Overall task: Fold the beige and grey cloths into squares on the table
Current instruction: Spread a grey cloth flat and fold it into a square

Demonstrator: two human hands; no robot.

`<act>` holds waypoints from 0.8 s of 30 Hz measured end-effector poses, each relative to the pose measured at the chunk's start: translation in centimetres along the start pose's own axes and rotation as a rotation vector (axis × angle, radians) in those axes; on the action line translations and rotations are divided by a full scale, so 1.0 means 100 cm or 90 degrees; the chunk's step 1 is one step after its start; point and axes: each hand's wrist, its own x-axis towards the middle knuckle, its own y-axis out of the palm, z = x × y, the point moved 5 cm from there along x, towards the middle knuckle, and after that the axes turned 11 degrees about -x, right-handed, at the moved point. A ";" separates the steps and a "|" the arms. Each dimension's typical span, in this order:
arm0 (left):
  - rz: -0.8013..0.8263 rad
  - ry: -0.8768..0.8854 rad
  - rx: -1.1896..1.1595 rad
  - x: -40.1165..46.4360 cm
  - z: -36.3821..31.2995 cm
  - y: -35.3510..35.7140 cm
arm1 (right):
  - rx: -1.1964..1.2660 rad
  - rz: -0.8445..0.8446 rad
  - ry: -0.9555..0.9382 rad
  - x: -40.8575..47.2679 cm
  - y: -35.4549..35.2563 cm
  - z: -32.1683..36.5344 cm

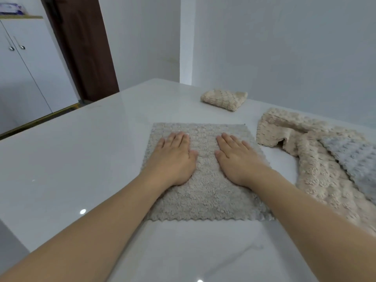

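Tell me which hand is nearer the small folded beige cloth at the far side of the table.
Right. The right hand lies flat just below the small folded beige cloth; the left hand rests farther left on the same flat grey cloth.

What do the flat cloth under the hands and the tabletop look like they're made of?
Flat cloth: seemingly plush microfibre or coral fleece, grey-beige, matte; its pile looks nubby and ridged and its near edge zigzag-cut. Table: hard, glossy white surface, possibly polished stone or laminate; it mirrors lights and the wall.
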 end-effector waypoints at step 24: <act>-0.023 -0.020 -0.003 -0.075 -0.007 0.008 | -0.018 0.001 0.049 -0.068 0.003 0.008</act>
